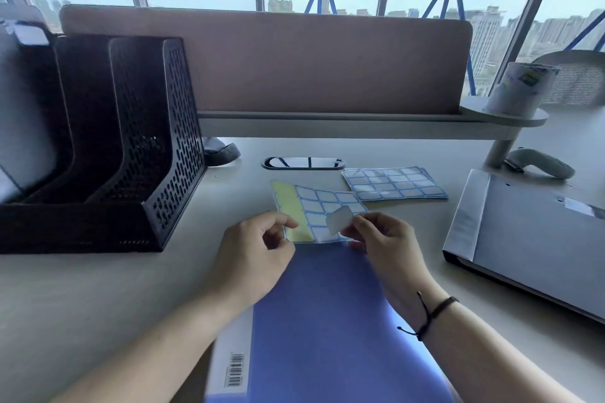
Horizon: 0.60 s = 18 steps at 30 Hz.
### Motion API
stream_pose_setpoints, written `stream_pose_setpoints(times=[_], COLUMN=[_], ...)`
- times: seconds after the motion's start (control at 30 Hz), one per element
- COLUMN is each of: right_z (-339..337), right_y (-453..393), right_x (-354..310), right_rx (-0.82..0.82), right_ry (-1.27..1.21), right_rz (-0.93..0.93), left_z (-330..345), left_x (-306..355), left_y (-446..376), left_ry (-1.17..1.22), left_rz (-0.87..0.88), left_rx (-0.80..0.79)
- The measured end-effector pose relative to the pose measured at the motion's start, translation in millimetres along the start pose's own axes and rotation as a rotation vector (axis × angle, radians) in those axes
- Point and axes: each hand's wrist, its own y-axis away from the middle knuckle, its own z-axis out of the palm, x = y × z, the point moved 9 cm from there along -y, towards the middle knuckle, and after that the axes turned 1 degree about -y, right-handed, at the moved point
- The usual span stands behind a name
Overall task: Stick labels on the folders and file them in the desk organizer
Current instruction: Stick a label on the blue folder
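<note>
- Nearest, at the bottom centre of the frame, a blue folder lies flat on the desk, with a white barcode strip along its left edge. No label shows on its visible face.
- Just beyond it, both hands work over a partly used sheet of blue-bordered labels; the yellow backing at its left shows where labels are already gone.
- Left hand is closed in a pinch on the sheet's near left edge, steadying it.
- Right hand pinches a single white label, lifted up from the sheet; whether it is fully free I cannot tell.
- Farther back, right of centre, a small stack of full label sheets lies untouched.
- At the right edge of the frame a grey folder lies flat, apart from the blue one; something small is stuck on its cover, too blurred to name.
- At the upper left stands the black mesh organizer. A pale, folder-like shape sits in its far-left slot; the other slots look empty.
- Judgement: the task seems early to midway. The peeled label is not yet on the blue folder, and both folders on the desk are left to file.
</note>
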Motion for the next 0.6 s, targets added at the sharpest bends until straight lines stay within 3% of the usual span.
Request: stream_pose_setpoints(times=[0.47,0.6], right_z=[5,6], right_y=[7,8], right_x=[-10,-13], right_rx=[-0.06,-0.078], right_ry=[-0.047,-0.005], right_rz=[-0.023,-0.04], left_z=[-75,-78], left_x=[-59,-62], left_y=[-31,-28], left_ry=[-0.308,-0.497], left_rz=[-0.256,-0.283], left_rx=[0.255,0.224])
